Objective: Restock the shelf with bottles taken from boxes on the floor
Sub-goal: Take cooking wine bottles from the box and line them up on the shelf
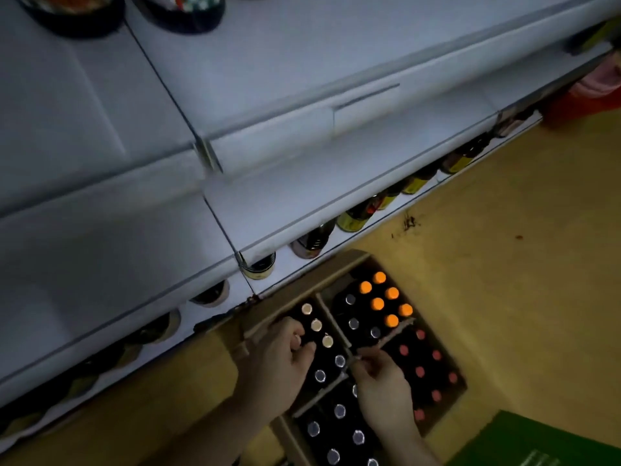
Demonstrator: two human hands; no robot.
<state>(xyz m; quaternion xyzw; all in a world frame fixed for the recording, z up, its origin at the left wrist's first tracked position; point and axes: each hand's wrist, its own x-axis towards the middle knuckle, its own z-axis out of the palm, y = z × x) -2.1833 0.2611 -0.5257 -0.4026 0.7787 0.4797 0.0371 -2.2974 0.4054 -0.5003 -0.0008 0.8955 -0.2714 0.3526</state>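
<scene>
Down at six o'clock on the yellow floor (504,264), tight against the foot of the shelf (302,203): open cardboard boxes (336,274) packed with upright dark bottles (339,412), silver caps at seven of the cluster, orange caps (378,303) at twelve, red caps (420,371) at four. Left hand (285,361) curled down among the silver caps at nine o'clock of the boxes; impossible to tell whether closed on a neck or only resting there. Right hand (383,395) at five, thumb and forefinger pinching the cardboard flap (396,329) between compartments, apparently to fold it clear. Probably glass, so heavy for the size, rigid, smooth, breakable if knocked together. Best taken round the neck just under the cap, lifted straight up out of the tight pack, then supported under the base before reaching to the bare shelf boards at eleven o'clock.
</scene>
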